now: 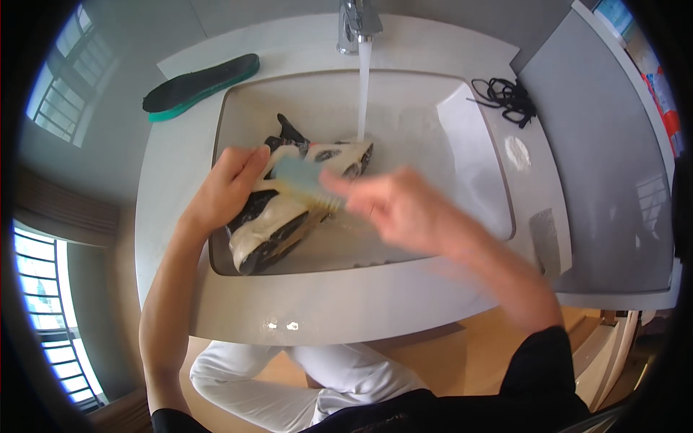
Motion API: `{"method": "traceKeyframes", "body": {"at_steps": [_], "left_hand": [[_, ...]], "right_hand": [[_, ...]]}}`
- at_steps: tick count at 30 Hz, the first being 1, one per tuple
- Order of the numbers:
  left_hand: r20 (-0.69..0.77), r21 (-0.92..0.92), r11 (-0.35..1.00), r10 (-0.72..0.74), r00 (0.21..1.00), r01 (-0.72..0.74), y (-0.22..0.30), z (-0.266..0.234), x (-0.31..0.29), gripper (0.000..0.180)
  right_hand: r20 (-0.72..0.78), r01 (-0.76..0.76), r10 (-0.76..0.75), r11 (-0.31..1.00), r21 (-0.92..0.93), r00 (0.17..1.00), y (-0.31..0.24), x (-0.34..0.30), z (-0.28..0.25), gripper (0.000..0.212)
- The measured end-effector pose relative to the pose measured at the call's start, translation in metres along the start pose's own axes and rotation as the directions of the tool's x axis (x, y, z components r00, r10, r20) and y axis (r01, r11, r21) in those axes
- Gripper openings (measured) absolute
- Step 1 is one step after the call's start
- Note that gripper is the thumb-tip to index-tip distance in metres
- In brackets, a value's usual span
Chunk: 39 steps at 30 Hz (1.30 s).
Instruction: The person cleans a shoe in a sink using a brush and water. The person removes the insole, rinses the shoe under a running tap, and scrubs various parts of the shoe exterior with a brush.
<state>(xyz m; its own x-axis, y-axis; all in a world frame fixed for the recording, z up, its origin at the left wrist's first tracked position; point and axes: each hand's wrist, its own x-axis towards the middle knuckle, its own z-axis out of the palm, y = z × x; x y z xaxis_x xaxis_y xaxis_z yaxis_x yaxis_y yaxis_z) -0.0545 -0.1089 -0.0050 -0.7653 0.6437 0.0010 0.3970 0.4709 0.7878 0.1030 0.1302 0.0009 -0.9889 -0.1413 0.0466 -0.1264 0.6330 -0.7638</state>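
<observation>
A wet black-and-cream shoe (278,220) lies on its side in the left half of the white sink basin (462,209). My left hand (234,184) is closed on its upper edge, thumb on top. In my right hand (393,206) is a pale blue scrubbing brush (299,177), smeared by motion, its bristles against the shoe's side. Whitish suds or wet film cover parts of the shoe. Water (364,94) runs from the chrome faucet (361,25) into the basin, landing by the shoe's far end.
A black insole with a green underside (202,83) rests on the counter's far left. Black shoelaces (509,99) are heaped at the far right, with a whitish patch (517,151) nearer. A grey cabinet side (599,159) stands along the right edge of the counter.
</observation>
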Motion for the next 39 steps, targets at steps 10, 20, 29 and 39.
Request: {"method": "traceKeyframes", "body": {"at_steps": [10, 20, 29, 39], "left_hand": [[-0.029, 0.008, 0.999, -0.039, 0.999, 0.039, 0.003, -0.004, 0.0, 0.038], [-0.049, 0.11, 0.989, 0.102, 0.994, -0.096, -0.012, 0.003, -0.002, 0.037], [-0.124, 0.077, 0.996, 0.043, 0.991, -0.034, 0.0, -0.002, 0.002, 0.034], [-0.057, 0.105, 0.994, -0.008, 0.998, 0.014, -0.014, -0.001, 0.003, 0.032]], "right_hand": [[-0.058, -0.171, 0.161, 0.948, -0.267, 0.985, 0.009, 0.014, -0.024, 0.052], [0.006, -0.181, 0.181, 0.983, 0.017, 0.983, 0.004, -0.002, -0.012, 0.053], [-0.02, -0.292, 0.302, 0.901, -0.32, 0.953, 0.004, 0.011, -0.039, 0.055], [0.025, -0.139, 0.142, 0.984, -0.107, 0.989, 0.013, -0.004, -0.012, 0.055]]}}
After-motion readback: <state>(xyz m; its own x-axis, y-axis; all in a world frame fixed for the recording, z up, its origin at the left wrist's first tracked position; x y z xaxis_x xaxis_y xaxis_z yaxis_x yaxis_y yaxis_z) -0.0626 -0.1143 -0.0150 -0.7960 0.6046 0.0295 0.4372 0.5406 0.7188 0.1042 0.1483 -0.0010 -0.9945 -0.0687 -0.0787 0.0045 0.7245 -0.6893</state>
